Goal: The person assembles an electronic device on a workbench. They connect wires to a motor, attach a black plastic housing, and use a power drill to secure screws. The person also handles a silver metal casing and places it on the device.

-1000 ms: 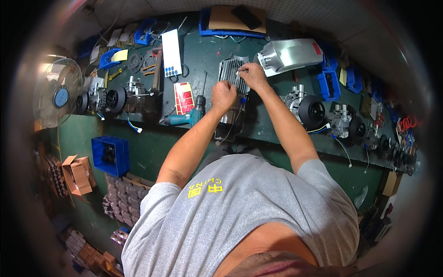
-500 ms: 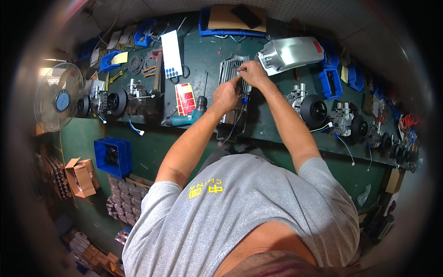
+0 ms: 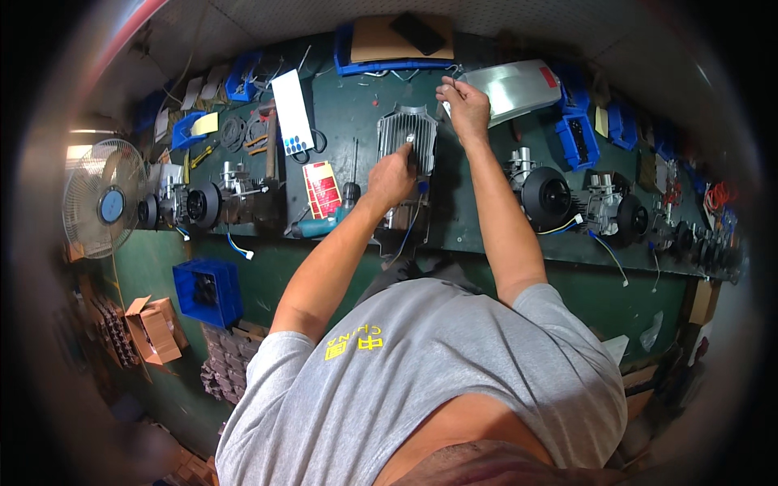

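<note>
A ribbed grey metal housing (image 3: 403, 130) lies on the green workbench (image 3: 478, 231) in front of me. My left hand (image 3: 391, 176) is closed on its near edge, fingers curled around something small that I cannot make out. My right hand (image 3: 466, 105) is lifted at the housing's far right corner, pinching a small pale piece or wire between thumb and fingers. Just beyond that hand lies a shiny silver cover (image 3: 519, 85). Thin wires hang from the housing over the bench's front edge.
A teal power drill (image 3: 322, 228), a red card (image 3: 324, 186) and a white card (image 3: 292, 121) lie to the left. Black motor assemblies (image 3: 547, 194) and blue bins (image 3: 577, 138) stand to the right. A fan (image 3: 105, 198) and a blue crate (image 3: 207, 292) are at lower left.
My right hand has left the top of the housing and moved up and away to its far right corner. The left hand has stayed at the near edge.
</note>
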A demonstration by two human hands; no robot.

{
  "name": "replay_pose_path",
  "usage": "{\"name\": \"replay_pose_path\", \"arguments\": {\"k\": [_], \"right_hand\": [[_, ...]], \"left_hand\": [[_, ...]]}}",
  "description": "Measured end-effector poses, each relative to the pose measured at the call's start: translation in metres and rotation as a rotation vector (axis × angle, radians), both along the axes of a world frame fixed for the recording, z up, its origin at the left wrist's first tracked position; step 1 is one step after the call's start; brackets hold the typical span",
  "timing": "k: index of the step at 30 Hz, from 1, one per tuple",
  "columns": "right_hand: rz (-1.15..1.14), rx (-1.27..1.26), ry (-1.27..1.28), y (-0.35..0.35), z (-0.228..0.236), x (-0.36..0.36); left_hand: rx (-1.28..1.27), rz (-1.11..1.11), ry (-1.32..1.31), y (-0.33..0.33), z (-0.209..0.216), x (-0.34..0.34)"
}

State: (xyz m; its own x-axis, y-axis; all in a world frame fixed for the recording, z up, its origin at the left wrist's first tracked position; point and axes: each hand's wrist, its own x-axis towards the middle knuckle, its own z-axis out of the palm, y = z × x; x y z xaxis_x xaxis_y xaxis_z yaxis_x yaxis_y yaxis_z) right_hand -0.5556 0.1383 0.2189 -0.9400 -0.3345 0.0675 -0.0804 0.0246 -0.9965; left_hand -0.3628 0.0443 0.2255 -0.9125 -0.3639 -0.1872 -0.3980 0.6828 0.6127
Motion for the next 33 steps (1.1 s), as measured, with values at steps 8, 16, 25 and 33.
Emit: {"name": "replay_pose_path", "arguments": {"k": [8,16,25,33], "right_hand": [[-0.009,-0.099,-0.152,-0.017,0.003,-0.003],[-0.026,-0.286,-0.197,-0.033,-0.013,-0.004],[0.105,-0.095,-0.137,-0.016,-0.023,0.001],[0.326,0.187,0.001,-0.018,-0.007,-0.014]], "left_hand": [[0.013,-0.021,0.008,-0.001,0.0,-0.001],[-0.022,-0.033,0.031,0.002,0.0,-0.002],[-0.018,-0.038,0.012,0.002,0.0,-0.002],[-0.001,-0.03,-0.013,0.003,0.005,-0.002]]}}
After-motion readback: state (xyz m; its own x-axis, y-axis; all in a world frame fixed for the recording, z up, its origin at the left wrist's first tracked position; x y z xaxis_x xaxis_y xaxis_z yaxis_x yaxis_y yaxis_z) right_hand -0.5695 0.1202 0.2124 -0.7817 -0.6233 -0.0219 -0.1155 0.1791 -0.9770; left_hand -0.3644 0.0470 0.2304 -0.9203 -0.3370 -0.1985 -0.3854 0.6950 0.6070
